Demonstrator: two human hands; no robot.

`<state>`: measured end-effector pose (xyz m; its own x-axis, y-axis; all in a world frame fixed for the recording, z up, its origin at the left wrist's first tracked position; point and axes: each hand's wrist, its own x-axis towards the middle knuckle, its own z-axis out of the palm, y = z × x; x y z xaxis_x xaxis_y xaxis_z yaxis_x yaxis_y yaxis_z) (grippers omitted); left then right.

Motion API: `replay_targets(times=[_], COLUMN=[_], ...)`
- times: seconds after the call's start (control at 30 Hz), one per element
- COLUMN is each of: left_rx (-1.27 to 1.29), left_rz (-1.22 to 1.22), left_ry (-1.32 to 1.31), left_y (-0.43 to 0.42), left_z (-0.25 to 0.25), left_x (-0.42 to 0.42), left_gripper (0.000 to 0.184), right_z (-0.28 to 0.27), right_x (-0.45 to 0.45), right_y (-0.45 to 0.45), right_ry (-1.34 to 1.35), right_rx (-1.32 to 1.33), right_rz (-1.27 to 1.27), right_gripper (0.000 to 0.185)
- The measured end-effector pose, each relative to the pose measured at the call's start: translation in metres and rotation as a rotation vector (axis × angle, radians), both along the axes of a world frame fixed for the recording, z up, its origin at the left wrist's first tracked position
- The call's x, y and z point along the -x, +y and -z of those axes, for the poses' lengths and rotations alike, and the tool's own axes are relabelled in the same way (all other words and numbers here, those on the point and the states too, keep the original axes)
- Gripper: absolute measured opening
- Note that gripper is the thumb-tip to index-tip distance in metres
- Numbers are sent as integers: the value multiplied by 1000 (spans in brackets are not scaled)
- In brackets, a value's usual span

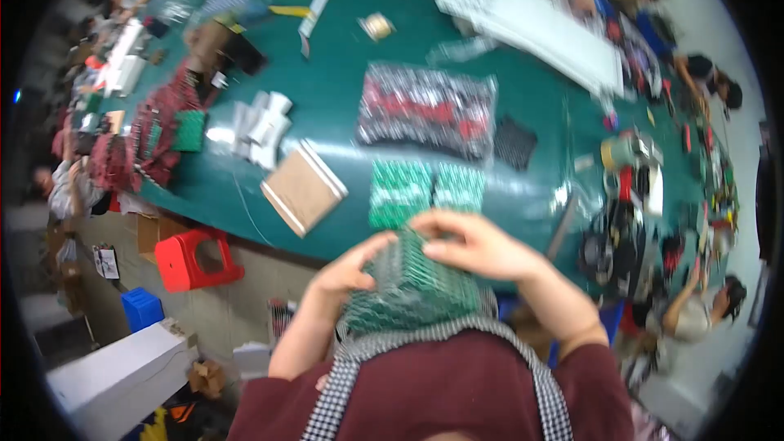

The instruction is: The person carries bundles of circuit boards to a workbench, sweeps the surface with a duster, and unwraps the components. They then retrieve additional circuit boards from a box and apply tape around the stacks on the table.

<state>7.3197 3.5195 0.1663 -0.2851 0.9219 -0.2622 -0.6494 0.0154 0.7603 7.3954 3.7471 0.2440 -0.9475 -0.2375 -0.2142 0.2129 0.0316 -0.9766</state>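
Close against my chequered apron is a dark green patterned piece (pixel 412 286), somewhat blurred, that looks like fabric. My right hand (pixel 482 249) grips its top edge between thumb and fingers. On its left side, my left hand (pixel 347 269) holds the edge with bent fingers. Just beyond my hands, two flat green-and-white patterned pieces (pixel 400 192) lie side by side on the table. Behind them rests a clear plastic bag (pixel 429 110) of black, white and red patterned material. A small dark patterned cloth (pixel 515 143) lies to its right.
The green table (pixel 327 57) carries a brown cardboard piece (pixel 304 188), white rolled pieces (pixel 265 126), red chequered fabric (pixel 155 131) and a long white board (pixel 531 24). A black bag (pixel 612 249) sits at right. A red stool (pixel 196 260) stands at left. Other people work around.
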Motion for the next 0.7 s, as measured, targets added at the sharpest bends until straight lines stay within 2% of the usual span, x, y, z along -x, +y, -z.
replay_targets(times=[0.07, 0.13, 0.2, 0.27, 0.3, 0.4, 0.43, 0.5, 0.53, 0.6, 0.63, 0.67, 0.7], left_rx=[-24, -73, -118, -126, -31, 138, 143, 121, 121, 137, 145, 69, -19], left_rz=[-58, -236, -270, -313, -333, -390, -436, -444, -423, -364, -404, -422, -435], left_ry=[-236, -529, -530, -644, -445, -44, -54, 102, 152, 381, 359, 132, 85], left_y=[4, -4, -11, -13, -5, 10, 13, 15, 17, 21, 28, 32, 37], left_z=[-15, 4, 3, 13, -4, 3, 2, 0, 4, -7, -34, -34, -50], left_x=[-8, -21, -38, -53, -59, -60, -59, -46, -45, -27, -24, -22, -19], left_gripper=[91, 82, 89, 86, 93, 92, 88, 87, 86, 89, 94, 99, 105], right_z=[7, 35, 53, 59, 65, 73, 71, 67, 65, 65, 51, 31, 13], right_x=[-5, -14, -28, -39, -44, -49, -48, -48, -43, -31, -23, -16, -6], right_y=[1, 4, 5, 6, 3, -9, -13, -16, -12, 5, 7, 7, 7], right_ry=[-26, -185, -269, -381, -364, -293, -300, -397, -333, -76, -73, -73, 90], right_rx=[-106, 4, 115, 113, 144, 321, 387, 464, 490, 260, 315, 445, 299], right_rz=[38, 180, 384, 505, 549, 606, 606, 603, 548, 446, 460, 431, 438], right_gripper=[34, 36, 31, 28, 28, 34, 36, 42, 44, 48, 49, 49, 51])
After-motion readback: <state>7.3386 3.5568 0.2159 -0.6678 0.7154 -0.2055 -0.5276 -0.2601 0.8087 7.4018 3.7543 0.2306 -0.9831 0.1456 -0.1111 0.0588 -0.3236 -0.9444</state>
